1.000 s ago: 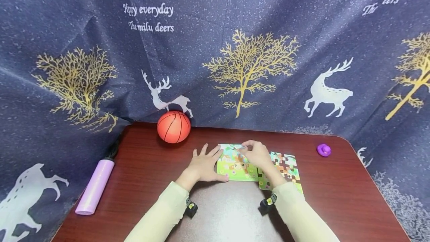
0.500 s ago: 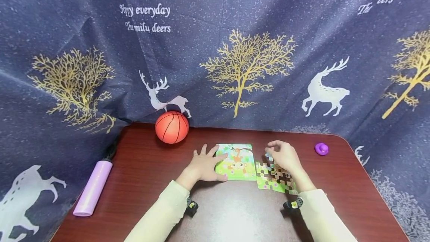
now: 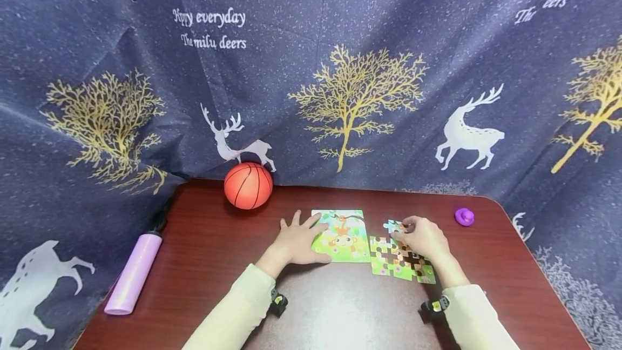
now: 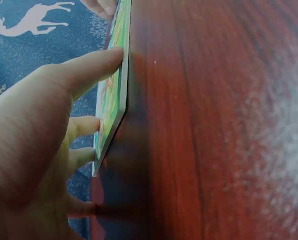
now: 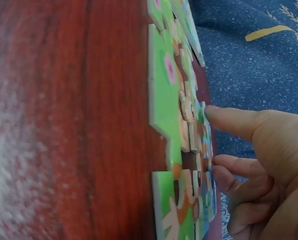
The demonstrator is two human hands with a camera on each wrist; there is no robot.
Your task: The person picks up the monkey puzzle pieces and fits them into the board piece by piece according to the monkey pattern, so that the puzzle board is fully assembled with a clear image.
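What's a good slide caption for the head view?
Left hand on a monkey picture, right hand at the puzzle pieces beside it.

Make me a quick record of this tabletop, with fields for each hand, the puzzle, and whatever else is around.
Left hand: spread, thumb touching the monkey picture board
Right hand: touching jigsaw pieces; whether it pinches one is unclear
Monkey picture board: flat, left of the jigsaw pieces
Jigsaw pieces: laid close together, gaps showing
Basketball: orange, back left
Air pump: lilac, lying at the left
Small purple object: back right, kind unclear
Table: reddish-brown, wood-grained
Backdrop: navy cloth, white deer, gold trees
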